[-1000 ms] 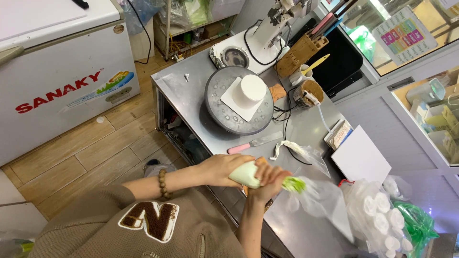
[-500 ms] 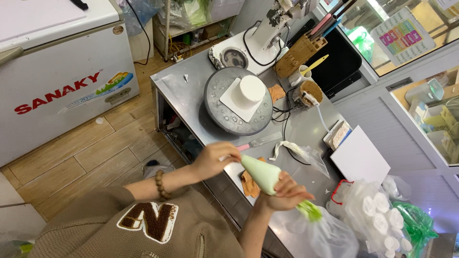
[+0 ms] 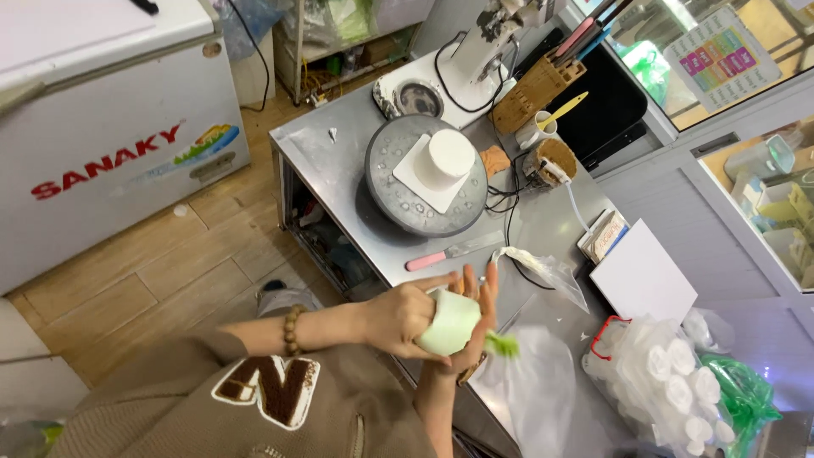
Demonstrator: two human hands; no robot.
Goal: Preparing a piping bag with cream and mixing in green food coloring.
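Both of my hands are on a pale green piping bag (image 3: 449, 324) held over the near edge of the steel table (image 3: 339, 161). My left hand (image 3: 397, 315), with a bead bracelet at the wrist, wraps the bag from the left. My right hand (image 3: 476, 307) presses against its other side with the fingers stretched upward. A bright green end (image 3: 503, 344) sticks out of the bag below my right hand. Farther along the table a small white round cake (image 3: 450, 155) stands on a white square board on a grey turntable (image 3: 398, 199).
A pink-handled palette knife (image 3: 448, 254) and a crumpled clear bag (image 3: 543, 267) lie just beyond my hands. A white board (image 3: 642, 280), a bag of plastic cups (image 3: 670, 382), a knife block (image 3: 538, 89) and a mug (image 3: 536, 131) are further right. A white chest freezer (image 3: 110, 127) stands left.
Half a second ago the bag was stretched out between my hands. Now my right hand has come back up and both hands hold the bag bunched together.
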